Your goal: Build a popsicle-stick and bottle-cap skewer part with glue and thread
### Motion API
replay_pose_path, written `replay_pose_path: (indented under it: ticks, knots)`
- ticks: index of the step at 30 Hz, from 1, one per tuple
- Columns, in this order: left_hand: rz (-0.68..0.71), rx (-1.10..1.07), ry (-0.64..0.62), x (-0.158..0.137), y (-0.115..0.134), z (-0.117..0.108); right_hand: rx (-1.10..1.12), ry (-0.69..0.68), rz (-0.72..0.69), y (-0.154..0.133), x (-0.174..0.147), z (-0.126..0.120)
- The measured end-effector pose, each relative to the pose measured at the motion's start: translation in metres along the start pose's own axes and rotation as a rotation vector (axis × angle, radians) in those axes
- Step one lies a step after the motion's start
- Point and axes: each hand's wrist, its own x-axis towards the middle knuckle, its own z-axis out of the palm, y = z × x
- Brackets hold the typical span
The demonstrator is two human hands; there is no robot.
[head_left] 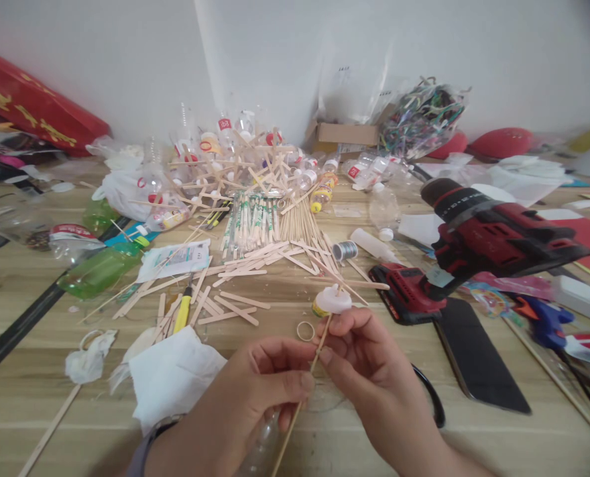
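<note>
Between my two hands runs a thin bamboo skewer (292,434), slanting from the near edge up toward the middle of the table. My left hand (268,377) pinches it between thumb and fingers. Just above, my right hand (367,371) has its thumb and fingertips closed on the same skewer. Past my fingertips lies a white object with a yellow patch (335,298), its kind unclear. A small rubber band (298,332) lies beside my left fingers. Below my hands, a clear plastic bottle (264,445) is mostly hidden.
A red cordless drill (498,232) and a black phone (478,358) are at right, near a blue glue gun (543,321). Wooden craft sticks (242,271), a yellow utility knife (182,313) and a white tissue (173,371) lie left. Plastic bottles (99,271) crowd behind.
</note>
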Motion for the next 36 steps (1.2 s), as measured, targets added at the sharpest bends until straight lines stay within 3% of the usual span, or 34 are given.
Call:
replay_pose_path:
  ticks: [21, 36]
  knots:
    - [-0.042, -0.037, 0.048, -0.0022, 0.0081, 0.0055, -0.022, -0.013, 0.019, 0.0029, 0.0000, -0.0046]
    - [-0.003, 0.024, -0.011, 0.0013, 0.0047, 0.0042, -0.037, 0.006, 0.026, 0.0012, 0.0014, -0.0019]
